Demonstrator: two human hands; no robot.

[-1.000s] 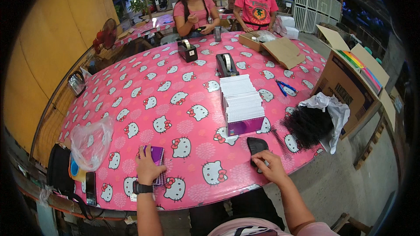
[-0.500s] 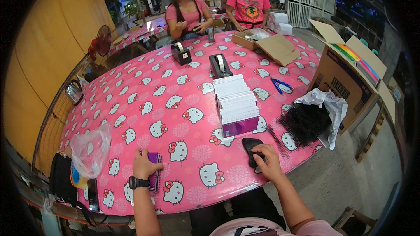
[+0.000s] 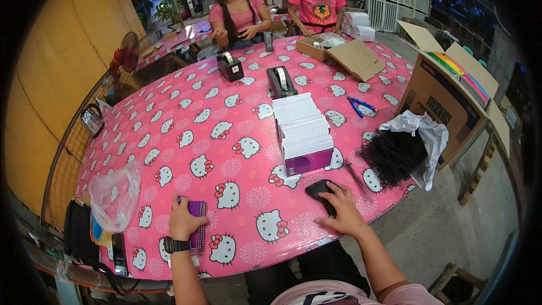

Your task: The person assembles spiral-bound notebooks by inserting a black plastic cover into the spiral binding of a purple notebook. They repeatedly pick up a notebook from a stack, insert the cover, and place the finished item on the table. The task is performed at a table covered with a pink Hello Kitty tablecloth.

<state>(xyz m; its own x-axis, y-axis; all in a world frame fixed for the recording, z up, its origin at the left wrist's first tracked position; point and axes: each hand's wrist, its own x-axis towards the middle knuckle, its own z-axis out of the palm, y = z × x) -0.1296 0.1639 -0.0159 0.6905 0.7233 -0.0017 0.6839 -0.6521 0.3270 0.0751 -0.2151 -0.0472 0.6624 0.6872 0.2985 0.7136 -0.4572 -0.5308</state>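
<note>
At the table's near left, a purple spiral-bound notebook (image 3: 197, 225) lies under my left hand (image 3: 183, 220). The thumb reaches over its cover and the fingers curl at its far left edge; the palm hides part of it. Toward the near right edge, my right hand (image 3: 345, 212) has its fingers over a smooth, rounded black object (image 3: 320, 191), whose kind I cannot make out. The thumb points left, off the object. Beyond that hand stands a purple box (image 3: 309, 164) packed with a long row of white-edged pads or booklets (image 3: 302, 121).
Black wire coils (image 3: 398, 155) lie in white wrapping at right, near blue-handled pliers (image 3: 361, 106) and a large carton (image 3: 437, 99). Tape dispensers (image 3: 280, 82) stand farther back. A plastic bag (image 3: 116, 195) and phone (image 3: 119, 254) lie left. Two people (image 3: 240, 17) are across the table.
The black object has turned, its far end swinging left. My right hand has spread, with the thumb moving down and left off the object. My left hand stays on the notebook.
</note>
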